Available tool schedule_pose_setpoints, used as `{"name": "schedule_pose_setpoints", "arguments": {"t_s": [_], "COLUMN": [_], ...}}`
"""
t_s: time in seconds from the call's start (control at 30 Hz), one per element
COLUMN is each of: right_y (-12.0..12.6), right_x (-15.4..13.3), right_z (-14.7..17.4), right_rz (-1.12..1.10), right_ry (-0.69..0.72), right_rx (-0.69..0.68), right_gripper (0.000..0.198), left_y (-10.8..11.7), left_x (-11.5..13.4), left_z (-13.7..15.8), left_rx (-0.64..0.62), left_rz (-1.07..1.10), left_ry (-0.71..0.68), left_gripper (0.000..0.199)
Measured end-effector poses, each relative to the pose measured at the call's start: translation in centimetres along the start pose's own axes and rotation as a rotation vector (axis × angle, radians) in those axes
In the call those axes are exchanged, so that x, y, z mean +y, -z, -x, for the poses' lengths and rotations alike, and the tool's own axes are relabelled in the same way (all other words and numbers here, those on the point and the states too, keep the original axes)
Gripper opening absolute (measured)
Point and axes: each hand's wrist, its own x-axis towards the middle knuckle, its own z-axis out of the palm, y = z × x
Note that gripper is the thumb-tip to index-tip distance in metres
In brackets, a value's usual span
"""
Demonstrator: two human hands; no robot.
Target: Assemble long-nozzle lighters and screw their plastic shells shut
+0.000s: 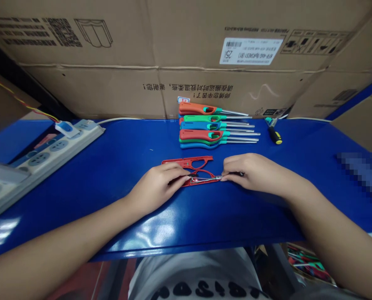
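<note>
Two halves of a red lighter casing lie on the blue table in front of me. The upper casing half is apart from the lower casing half, which has thin wires and small parts inside. My left hand is closed in a pinch at the left end of the lower half, over its inner parts. My right hand is closed at the other end, beside a thin metal piece. A small dark thing shows between its fingers, too hidden to name.
Several assembled long-nosed lighters lie stacked behind the casing. A yellow-and-black screwdriver handle lies to their right. On the left is a white power strip with a plug in it. A large cardboard box stands along the back.
</note>
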Motion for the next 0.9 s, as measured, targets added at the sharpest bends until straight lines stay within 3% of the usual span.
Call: {"name": "schedule_pose_setpoints", "arguments": {"t_s": [0.23, 0.43, 0.53, 0.9], "right_y": [-0.1, -0.7, -0.8, -2.1], "right_x": [0.0, 0.8, 1.1, 0.0], "right_z": [0.0, -0.3, -0.2, -0.7], "right_rz": [-0.013, -0.141, -0.204, -0.158], "right_ry": [-0.015, -0.047, -0.065, 0.060], "right_rx": [-0.010, 0.037, 0.039, 0.180], "right_gripper": [0.023, 0.014, 0.018, 0.015], "left_y": [-0.1, -0.2, -0.2, -0.1], "left_x": [0.2, 0.1, -0.1, 0.0], "left_z": [0.1, 0.2, 0.2, 0.2], "left_rx": [0.000, 0.015, 0.014, 0.006], "left_rz": [-0.017, -0.030, -0.024, -0.031], "left_ry": [-0.019, -0.029, -0.028, -0.033], "left_gripper": [0.018, 0.018, 0.016, 0.015]}}
